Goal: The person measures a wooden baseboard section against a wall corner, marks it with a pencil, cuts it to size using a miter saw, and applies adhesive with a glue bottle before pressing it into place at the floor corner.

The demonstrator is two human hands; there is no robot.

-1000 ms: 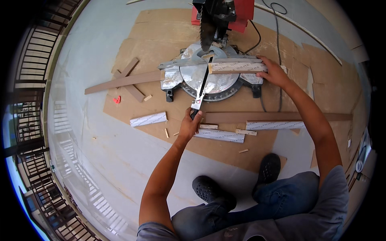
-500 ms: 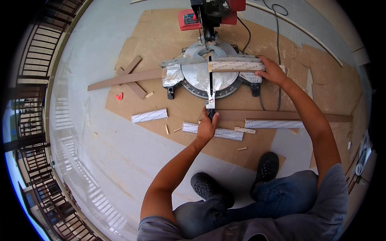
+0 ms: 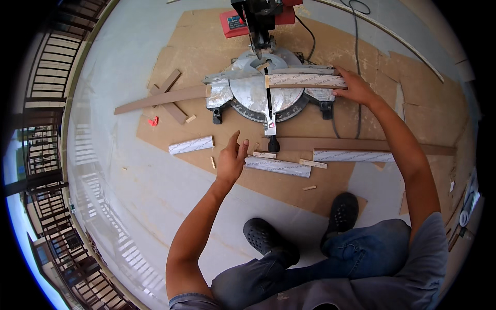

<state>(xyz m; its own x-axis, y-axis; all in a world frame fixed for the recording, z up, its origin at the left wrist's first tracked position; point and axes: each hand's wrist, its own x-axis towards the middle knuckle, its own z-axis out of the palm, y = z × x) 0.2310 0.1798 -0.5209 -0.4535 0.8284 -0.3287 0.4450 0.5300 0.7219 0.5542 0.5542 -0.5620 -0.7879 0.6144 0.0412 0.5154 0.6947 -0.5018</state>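
Brown cardboard sheets point(image 3: 178, 49) carry a silver, black and red mitre saw point(image 3: 247, 98). Across its round metal base, right of the slot, lies a brown strip faced with white printed film point(image 3: 307, 80). The right hand point(image 3: 355, 89) has its grip clasped on that strip's right end. The left hand point(image 3: 231, 161) has a released grip, fingers spread, left of the saw's black, knobbed handle point(image 3: 274, 144), apart from it.
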